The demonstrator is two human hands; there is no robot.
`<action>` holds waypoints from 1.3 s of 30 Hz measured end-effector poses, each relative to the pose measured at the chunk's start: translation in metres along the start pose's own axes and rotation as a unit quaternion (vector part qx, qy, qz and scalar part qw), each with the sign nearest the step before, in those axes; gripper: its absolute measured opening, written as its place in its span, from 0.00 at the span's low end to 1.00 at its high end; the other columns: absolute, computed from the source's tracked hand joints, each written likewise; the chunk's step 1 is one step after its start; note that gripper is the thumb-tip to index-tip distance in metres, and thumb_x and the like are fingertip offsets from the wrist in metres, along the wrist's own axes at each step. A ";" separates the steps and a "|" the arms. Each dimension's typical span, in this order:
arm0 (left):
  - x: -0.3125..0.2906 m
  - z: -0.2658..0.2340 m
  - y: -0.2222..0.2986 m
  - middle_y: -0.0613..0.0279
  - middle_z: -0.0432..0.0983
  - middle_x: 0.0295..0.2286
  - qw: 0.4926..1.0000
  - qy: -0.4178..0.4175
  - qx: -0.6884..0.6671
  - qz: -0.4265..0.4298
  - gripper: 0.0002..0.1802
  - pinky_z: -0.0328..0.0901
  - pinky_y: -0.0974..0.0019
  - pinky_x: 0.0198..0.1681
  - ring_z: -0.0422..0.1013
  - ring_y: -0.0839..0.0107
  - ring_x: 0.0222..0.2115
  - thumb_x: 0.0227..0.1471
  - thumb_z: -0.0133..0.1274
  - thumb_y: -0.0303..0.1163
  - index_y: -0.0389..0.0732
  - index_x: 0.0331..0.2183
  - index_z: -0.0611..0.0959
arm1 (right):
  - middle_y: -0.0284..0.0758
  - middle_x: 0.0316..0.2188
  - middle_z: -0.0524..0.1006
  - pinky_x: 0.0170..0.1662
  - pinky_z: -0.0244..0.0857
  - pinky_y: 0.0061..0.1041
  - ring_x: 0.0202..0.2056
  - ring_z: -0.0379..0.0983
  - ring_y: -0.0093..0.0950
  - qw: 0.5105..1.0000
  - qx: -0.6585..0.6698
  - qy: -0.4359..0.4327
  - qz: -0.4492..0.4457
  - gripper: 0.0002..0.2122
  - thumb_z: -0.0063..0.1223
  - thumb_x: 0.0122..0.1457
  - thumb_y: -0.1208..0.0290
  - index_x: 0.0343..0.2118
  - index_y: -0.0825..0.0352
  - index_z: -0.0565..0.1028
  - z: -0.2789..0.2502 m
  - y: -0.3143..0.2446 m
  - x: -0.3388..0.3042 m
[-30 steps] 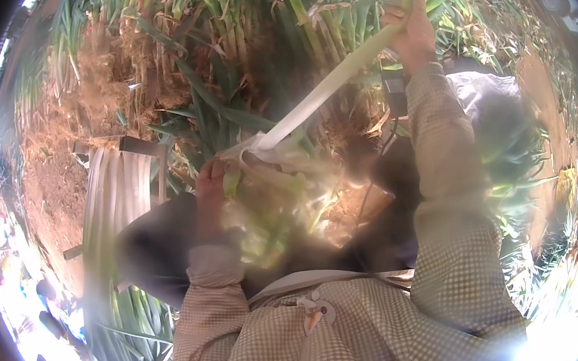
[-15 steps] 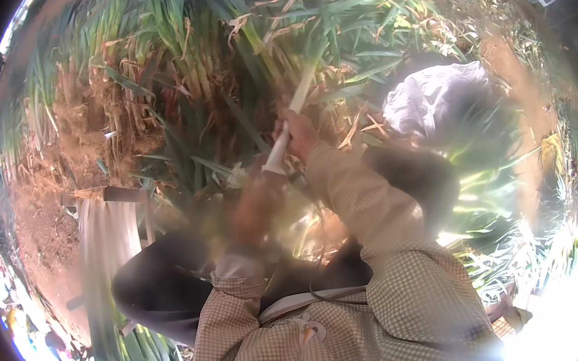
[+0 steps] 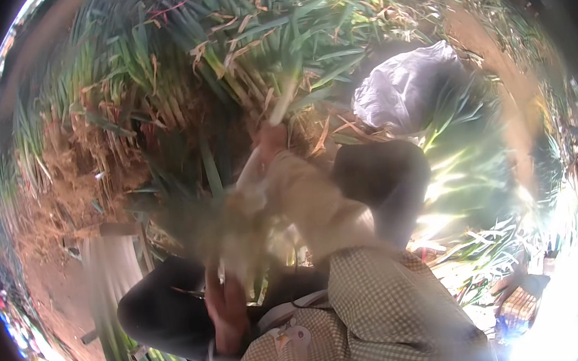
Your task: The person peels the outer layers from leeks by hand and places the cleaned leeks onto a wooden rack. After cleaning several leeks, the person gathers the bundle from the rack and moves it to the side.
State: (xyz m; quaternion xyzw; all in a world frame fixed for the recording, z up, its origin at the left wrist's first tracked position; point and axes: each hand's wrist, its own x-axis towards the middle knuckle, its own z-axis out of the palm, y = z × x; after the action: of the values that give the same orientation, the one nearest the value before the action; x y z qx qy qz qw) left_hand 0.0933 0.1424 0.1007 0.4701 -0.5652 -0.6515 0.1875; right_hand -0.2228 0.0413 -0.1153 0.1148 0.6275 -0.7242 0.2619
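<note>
The right hand (image 3: 272,140), near the centre of the frame, wraps its fingers around 1 pale stalk (image 3: 284,103), which slants from the upper centre down toward left of centre. The left hand (image 3: 227,308), lower left of centre, has its fingers partly extended near blurred pale leaf matter (image 3: 248,204); whether it grips any, I cannot tell. A firm, uncrushing right grip, with the stalk kept straight, should best prevent snapping.
</note>
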 end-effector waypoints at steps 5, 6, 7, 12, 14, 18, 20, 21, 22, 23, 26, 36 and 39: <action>-0.028 -0.028 0.007 0.45 0.77 0.35 0.934 0.047 0.349 0.064 0.30 0.69 0.61 0.36 0.75 0.62 0.33 0.57 0.46 0.28 0.38 0.61 0.63 | 0.35 0.19 0.67 0.23 0.64 0.32 0.19 0.65 0.30 0.944 0.275 -0.100 0.155 0.07 0.45 0.62 0.69 0.31 0.66 0.68 0.031 -0.088 -0.004; -0.006 -0.046 -0.023 0.41 0.75 0.41 0.894 0.027 0.430 0.122 0.31 0.69 0.57 0.43 0.74 0.55 0.40 0.56 0.47 0.28 0.38 0.61 0.63 | 0.35 0.20 0.67 0.24 0.65 0.32 0.20 0.66 0.30 0.925 0.339 -0.088 0.148 0.06 0.45 0.62 0.69 0.32 0.65 0.68 0.039 -0.113 -0.011; 0.005 -0.044 -0.027 0.40 0.72 0.46 0.844 -0.016 0.500 0.194 0.30 0.66 0.55 0.47 0.71 0.50 0.45 0.56 0.47 0.28 0.37 0.60 0.64 | 0.35 0.21 0.67 0.25 0.65 0.32 0.21 0.66 0.30 0.896 0.410 -0.090 0.145 0.05 0.46 0.62 0.70 0.33 0.65 0.68 0.048 -0.143 -0.022; 0.046 -0.053 -0.032 0.39 0.71 0.48 0.861 -0.115 0.445 0.220 0.26 0.62 0.53 0.53 0.67 0.45 0.51 0.56 0.49 0.30 0.32 0.55 0.70 | 0.32 0.22 0.68 0.28 0.67 0.29 0.23 0.67 0.26 0.724 0.651 -0.191 0.124 0.04 0.46 0.63 0.70 0.35 0.64 0.66 0.003 -0.306 -0.092; 0.058 -0.035 -0.030 0.40 0.72 0.48 0.841 -0.152 0.466 0.230 0.25 0.63 0.54 0.53 0.68 0.46 0.50 0.56 0.49 0.31 0.32 0.55 0.71 | 0.29 0.22 0.68 0.27 0.67 0.26 0.23 0.67 0.23 0.716 0.636 -0.287 0.030 0.06 0.44 0.66 0.68 0.36 0.64 0.67 -0.075 -0.352 -0.094; 0.070 -0.001 -0.047 0.43 0.73 0.46 0.795 -0.231 0.510 0.235 0.23 0.64 0.56 0.52 0.70 0.49 0.49 0.57 0.49 0.32 0.33 0.53 0.73 | 0.25 0.21 0.68 0.28 0.68 0.19 0.23 0.68 0.18 0.795 0.432 -0.351 -0.241 0.10 0.43 0.67 0.64 0.43 0.64 0.70 -0.307 -0.448 -0.089; 0.074 0.006 -0.059 0.44 0.74 0.45 0.777 -0.264 0.521 0.236 0.23 0.64 0.56 0.52 0.70 0.50 0.48 0.57 0.48 0.33 0.33 0.52 0.74 | 0.31 0.26 0.71 0.33 0.70 0.18 0.28 0.71 0.21 0.696 0.540 -0.449 -0.150 0.18 0.51 0.62 0.59 0.46 0.71 0.68 -0.446 -0.499 -0.072; 0.075 0.004 -0.064 0.44 0.75 0.45 0.769 -0.272 0.529 0.234 0.22 0.64 0.57 0.52 0.71 0.51 0.48 0.57 0.48 0.34 0.34 0.52 0.75 | 0.34 0.30 0.71 0.35 0.70 0.17 0.30 0.71 0.22 0.750 0.457 -0.405 -0.254 0.18 0.51 0.62 0.60 0.46 0.70 0.67 -0.500 -0.497 -0.077; 0.074 -0.009 -0.064 0.45 0.75 0.45 0.761 -0.265 0.548 0.225 0.22 0.64 0.57 0.52 0.71 0.51 0.47 0.57 0.48 0.34 0.34 0.51 0.75 | 0.36 0.33 0.72 0.37 0.71 0.17 0.32 0.71 0.22 0.788 0.383 -0.346 -0.335 0.18 0.52 0.62 0.60 0.46 0.70 0.67 -0.535 -0.485 -0.084; 0.074 -0.021 -0.063 0.46 0.75 0.44 0.755 -0.260 0.558 0.224 0.22 0.65 0.58 0.51 0.72 0.52 0.47 0.57 0.48 0.35 0.34 0.51 0.76 | 0.34 0.35 0.73 0.37 0.70 0.20 0.33 0.71 0.24 0.788 0.458 -0.121 -0.394 0.20 0.46 0.64 0.55 0.47 0.70 0.68 -0.563 -0.461 -0.086; 0.083 0.005 -0.094 0.48 0.77 0.43 0.750 -0.309 0.536 0.235 0.21 0.65 0.59 0.51 0.73 0.54 0.46 0.57 0.48 0.36 0.35 0.49 0.77 | 0.34 0.44 0.75 0.49 0.68 0.32 0.44 0.72 0.33 0.804 0.201 -0.103 -0.550 0.17 0.38 0.66 0.59 0.48 0.64 0.74 -0.777 -0.372 -0.109; 0.057 0.041 -0.015 0.45 0.74 0.46 0.753 -0.327 0.563 0.095 0.21 0.64 0.52 0.52 0.71 0.48 0.47 0.58 0.49 0.38 0.38 0.50 0.77 | 0.35 0.22 0.73 0.19 0.59 0.24 0.20 0.69 0.25 0.884 0.148 0.307 -0.320 0.04 0.52 0.56 0.76 0.32 0.70 0.75 -0.585 -0.090 0.015; 0.058 0.048 0.020 0.47 0.74 0.48 0.808 -0.289 0.484 0.170 0.20 0.63 0.54 0.54 0.70 0.51 0.50 0.60 0.45 0.37 0.38 0.51 0.77 | 0.43 0.29 0.76 0.30 0.67 0.32 0.29 0.74 0.35 0.604 -0.443 0.311 -0.585 0.08 0.53 0.53 0.77 0.37 0.67 0.77 -0.450 -0.207 0.037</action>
State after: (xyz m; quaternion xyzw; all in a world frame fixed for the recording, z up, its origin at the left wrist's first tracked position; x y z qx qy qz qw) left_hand 0.0197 0.1185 0.0924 0.1857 -0.9064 -0.3570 -0.1285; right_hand -0.4354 0.4840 -0.0422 -0.1885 0.8483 -0.2773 -0.4099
